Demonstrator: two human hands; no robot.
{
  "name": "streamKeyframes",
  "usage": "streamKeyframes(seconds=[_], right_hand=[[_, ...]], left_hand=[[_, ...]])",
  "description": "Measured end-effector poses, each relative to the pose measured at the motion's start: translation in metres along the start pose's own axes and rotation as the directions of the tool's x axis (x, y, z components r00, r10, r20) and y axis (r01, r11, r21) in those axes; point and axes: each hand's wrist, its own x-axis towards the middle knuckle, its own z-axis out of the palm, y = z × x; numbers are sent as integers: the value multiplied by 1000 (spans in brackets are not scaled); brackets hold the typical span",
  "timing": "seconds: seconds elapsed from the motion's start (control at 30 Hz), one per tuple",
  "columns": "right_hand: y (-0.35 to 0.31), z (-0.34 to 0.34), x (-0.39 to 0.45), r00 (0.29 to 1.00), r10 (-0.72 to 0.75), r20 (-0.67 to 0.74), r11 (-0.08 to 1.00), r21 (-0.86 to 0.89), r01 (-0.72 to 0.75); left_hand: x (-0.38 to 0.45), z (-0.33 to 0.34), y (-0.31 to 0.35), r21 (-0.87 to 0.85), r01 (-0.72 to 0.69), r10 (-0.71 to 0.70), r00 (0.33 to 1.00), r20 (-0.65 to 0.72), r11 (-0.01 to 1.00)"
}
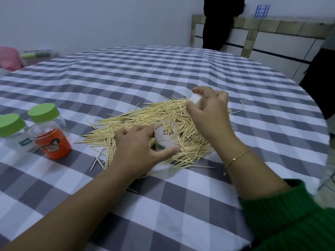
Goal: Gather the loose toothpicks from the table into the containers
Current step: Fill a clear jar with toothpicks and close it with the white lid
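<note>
Where the checked cloth of the bench (163,205) lies nearest the camera, both bare forearms reach forward, the right one coming out of a green sleeve (290,214) with a thin bracelet (235,157) at the wrist. The left hand (134,149) grips a small clear container (165,135), thumb curled round its near side and fingers (145,131) at its far side; it stands open-mouthed on the heap of toothpicks (145,122), which spreads between and beyond the hands. The right hand (210,113), arched above the heap's far end, pinches a small white cap (195,100) between thumb and curled fingers. The sticks look light, stiff and sharp-tipped, likely to scatter or slip singly; a pinch across the middle of an aligned bundle should serve best. Left of the heap stand an orange-filled jar (52,142) without a lid and two green-lidded jars (43,113). Farther back, a dark-clothed person (219,22) stands by a cabinet.
</note>
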Motion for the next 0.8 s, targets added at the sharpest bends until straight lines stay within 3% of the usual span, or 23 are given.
streamKeyframes(seconds=[0.17, 0.3, 0.5, 0.67, 0.73, 0.8], right_hand=[[26, -16, 14, 972, 153, -178, 963, -193, -187], [50, -29, 24, 897, 298, -327, 831, -374, -412], [65, -36, 27, 830, 457, -319, 766, -332, -550], [63, -33, 26, 879, 378, -290, 741, -475, -475], [55, -30, 23, 941, 242, -238, 766, -548, -335], [43, -22, 20, 988, 114, -100, 806, -572, -151]], left_hand=[[-3, -3, 3, -43, -15, 13, 999, -48, 999], [-3, -2, 0, -37, -9, 8, 1000, -30, 999], [-3, -3, -1, -62, 1, -2, 1000, -8, 998], [-3, -5, 0, -64, -3, 3, 1000, -5, 998], [-3, -6, 1, -74, -3, 3, 1000, -6, 997], [-2, -7, 1, -85, 0, 0, 1000, -2, 996]])
